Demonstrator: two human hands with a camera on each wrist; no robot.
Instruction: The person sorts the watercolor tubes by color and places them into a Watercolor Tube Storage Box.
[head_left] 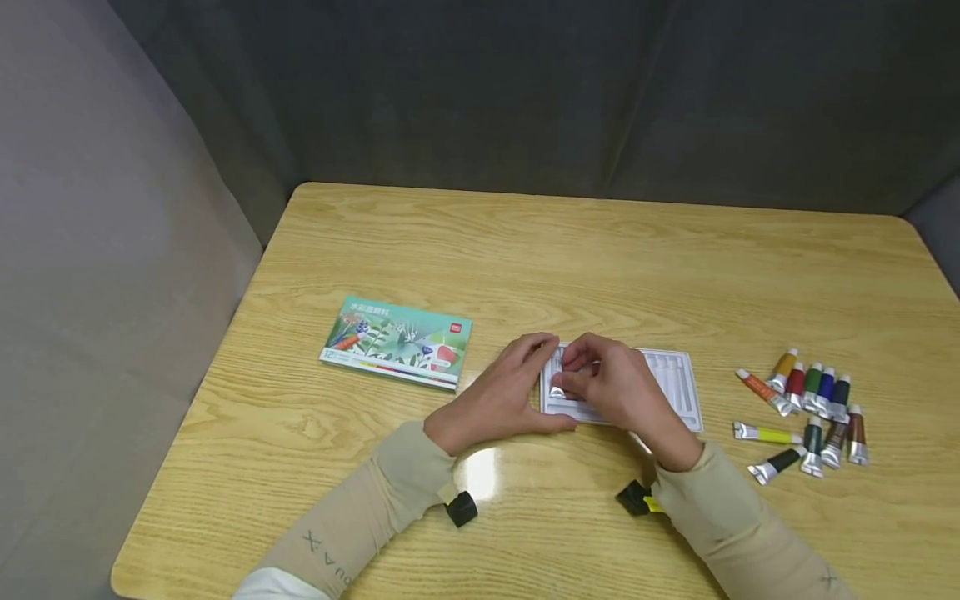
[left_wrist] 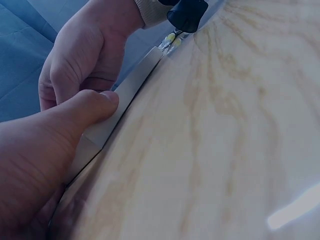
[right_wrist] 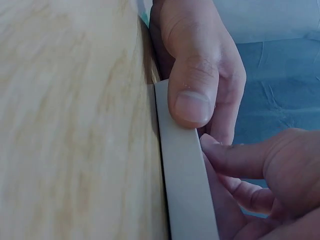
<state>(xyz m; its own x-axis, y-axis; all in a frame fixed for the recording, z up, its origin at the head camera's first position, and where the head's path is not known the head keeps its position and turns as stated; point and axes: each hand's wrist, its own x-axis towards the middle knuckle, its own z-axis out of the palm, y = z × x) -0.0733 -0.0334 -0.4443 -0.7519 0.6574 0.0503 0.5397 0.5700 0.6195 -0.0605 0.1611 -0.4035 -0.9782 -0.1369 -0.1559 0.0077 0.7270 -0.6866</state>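
A white plastic tray (head_left: pixel 678 392) with moulded slots lies flat on the table. My left hand (head_left: pixel 504 392) grips its left end, thumb along the front edge and fingers toward the back corner. In the left wrist view the left thumb (left_wrist: pixel 97 107) presses on the tray's pale side wall (left_wrist: pixel 132 82). Over the tray's left part, my right hand (head_left: pixel 618 379) pinches a paint tube (head_left: pixel 557 377) with a silver crimped end, at a left-hand slot. The right fingers hide much of that tube. The right wrist view shows the right hand (right_wrist: pixel 295 170) low behind the tray wall.
Several loose paint tubes (head_left: pixel 812 379) lie in a cluster at the right, among them a yellow tube (head_left: pixel 772 434) and an orange one (head_left: pixel 763 390). A green illustrated paint box (head_left: pixel 397 342) lies left of the tray. A dark curtain (head_left: pixel 480 100) hangs behind the table.
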